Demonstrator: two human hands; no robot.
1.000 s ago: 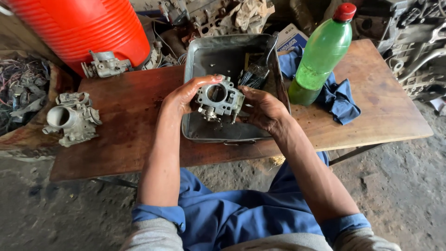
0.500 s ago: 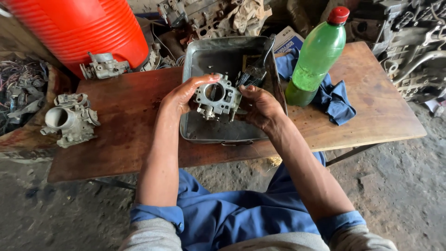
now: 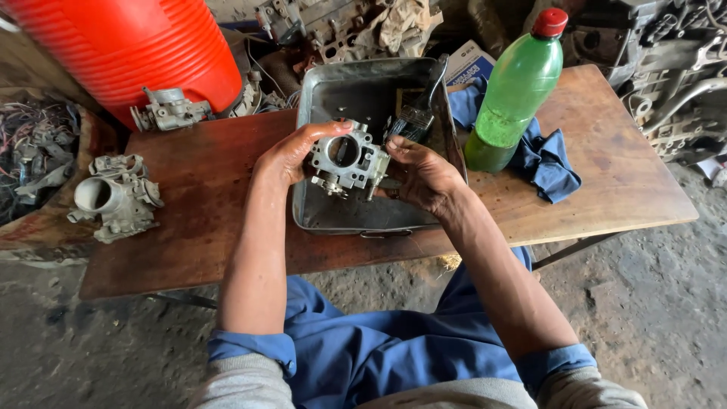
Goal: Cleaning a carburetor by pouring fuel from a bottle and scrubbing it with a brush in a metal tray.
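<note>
Over a metal tray (image 3: 326, 220) at the middle of a worn wooden counter (image 3: 212, 197), two bare hands hold a metal engine part (image 3: 347, 161) between them. The part is a grey cast block with a large round hole through its middle, small bolts and levers at its sides, and a dull, grimy surface. The left hand (image 3: 291, 155) cups its left side, fingers (image 3: 327, 129) curled over the top edge and clamped on it. The right hand (image 3: 424, 176) grips the right side, fingers wrapped tight against the part's body. The part sits just above the tray's floor; whether it touches the tray cannot be told.

The tray is rectangular, grey and stained, with a dark brush (image 3: 418, 113) lying at its far right corner. To the right of the tray stands a green plastic bottle (image 3: 515, 95) with a red cap, resting beside a crumpled blue cloth (image 3: 549, 163). Near the counter's left edge lies a second grey engine part (image 3: 113, 198) with a round opening. At the far left corner sits a smaller metal piece (image 3: 170, 110) against a big ribbed red barrel (image 3: 129, 49).

The counter is reddish-brown, scratched and oil-darkened. Beneath it is a dusty concrete floor (image 3: 651, 303). Engine scrap and tangled wires crowd the space behind and to both sides. The person wears blue trousers and rolled blue sleeves.
</note>
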